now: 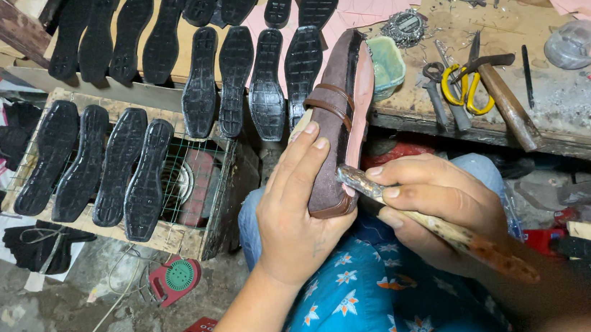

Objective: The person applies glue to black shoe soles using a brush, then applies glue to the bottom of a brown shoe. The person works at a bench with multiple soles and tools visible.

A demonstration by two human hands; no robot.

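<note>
Over lap: left hand (292, 209) cradles shoe (338, 122), fingers extended.

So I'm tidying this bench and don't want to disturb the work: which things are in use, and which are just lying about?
In use:
- brown suede strapped shoe upper, held by left hand
- glue-crusted wooden-handled brush, gripped by right hand, tip at the shoe's edge

Lying about:
- black rubber soles
- yellow-handled scissors
- wooden-handled hammer
- pale green tub
</note>
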